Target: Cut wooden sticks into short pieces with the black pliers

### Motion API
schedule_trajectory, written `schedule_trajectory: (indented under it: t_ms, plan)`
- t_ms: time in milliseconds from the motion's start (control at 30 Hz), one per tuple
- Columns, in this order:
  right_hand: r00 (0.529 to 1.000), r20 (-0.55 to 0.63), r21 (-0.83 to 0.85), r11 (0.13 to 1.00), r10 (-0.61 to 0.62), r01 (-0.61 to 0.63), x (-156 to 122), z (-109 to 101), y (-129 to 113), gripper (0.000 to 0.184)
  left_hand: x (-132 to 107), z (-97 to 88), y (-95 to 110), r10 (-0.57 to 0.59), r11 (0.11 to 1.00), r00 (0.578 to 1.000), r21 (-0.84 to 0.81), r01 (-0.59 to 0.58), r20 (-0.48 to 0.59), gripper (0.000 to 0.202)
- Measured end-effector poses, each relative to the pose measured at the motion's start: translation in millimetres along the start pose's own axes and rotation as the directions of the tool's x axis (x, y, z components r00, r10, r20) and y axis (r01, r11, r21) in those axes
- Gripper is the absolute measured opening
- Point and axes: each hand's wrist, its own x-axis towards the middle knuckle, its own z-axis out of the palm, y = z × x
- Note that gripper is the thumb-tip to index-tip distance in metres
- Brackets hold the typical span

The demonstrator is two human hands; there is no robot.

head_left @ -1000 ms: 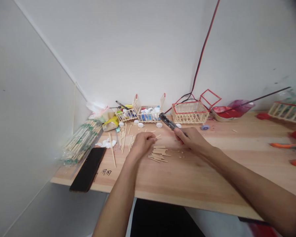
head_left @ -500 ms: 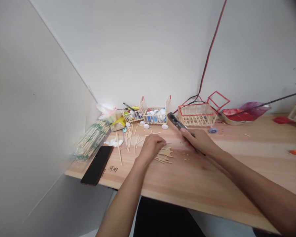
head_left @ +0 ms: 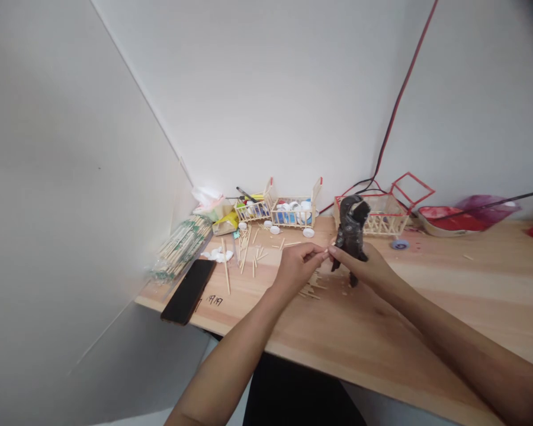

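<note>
Bright diffuse light | soft faint shadows | upper-right corner dark, blurred

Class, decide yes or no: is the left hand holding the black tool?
No, the black tool is in the right hand.

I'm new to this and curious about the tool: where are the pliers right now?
In the head view, right of centre: the pliers are in the right hand, before the red-rimmed cart.

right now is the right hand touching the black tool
Touching. The head view shows the right hand gripping the black tool, whose head sticks up above the grip.
</note>
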Motion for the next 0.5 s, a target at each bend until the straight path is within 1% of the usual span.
schedule_trajectory:
  t_ms: [67,133,167,200,233,267,300,367,400,500]
  plan:
    - [0.998,-0.038,0.033,0.999,0.044,-0.043,-1.0,-0.3,0.3,0.048,4.1,-4.8,0.7,-0.006,1.0,0.999,0.015,0.006,0.041,0.024]
    - [0.993,-0.075,0.059,0.995,0.089,-0.085,-1.2,-2.5,-1.0,0.047,12.8,-19.3,-0.3,-0.051,0.997,0.997,0.062,0.047,0.061,0.028]
    - [0.99,-0.094,0.063,0.993,0.101,-0.095,-0.8,-4.2,-2.0,0.045,18.6,-30.3,-2.1,-0.089,0.99,0.995,0.114,0.085,0.036,0.028]
    - [0.988,-0.116,0.062,0.993,0.106,-0.1,-0.1,-5.9,-3.0,0.044,24.7,-43.1,-4.8,-0.132,0.969,0.991,0.208,0.134,-0.024,0.024]
    - [0.985,-0.137,0.058,0.993,0.108,-0.101,0.7,-7.5,-4.1,0.042,30.7,-56.9,-8.6,-0.167,0.917,0.981,0.35,0.193,-0.101,0.019]
    - [0.982,-0.153,0.054,0.994,0.107,-0.1,1.6,-8.8,-5.1,0.04,36.2,-70.5,-13.3,-0.216,0.822,0.958,0.495,0.283,-0.189,0.015]
    - [0.981,-0.161,0.053,0.994,0.104,-0.097,2.4,-9.5,-6.0,0.038,41.0,-83.0,-18.7,-0.284,0.696,0.919,0.6,0.394,-0.274,0.014]
    - [0.984,-0.148,0.055,0.994,0.099,-0.092,3.2,-9.4,-7.8,0.037,48.0,-101.3,-29.8,-0.354,0.589,0.871,0.642,0.49,-0.341,0.013]
    - [0.987,-0.132,0.053,0.995,0.093,-0.086,3.3,-8.8,-8.6,0.037,50.4,-106.5,-34.8,-0.386,0.545,0.848,0.652,0.526,-0.362,0.011]
    - [0.993,-0.087,0.044,0.996,0.084,-0.08,2.8,-6.5,-10.7,0.037,54.9,-110.5,-43.8,-0.444,0.467,0.807,0.668,0.579,-0.389,0.009]
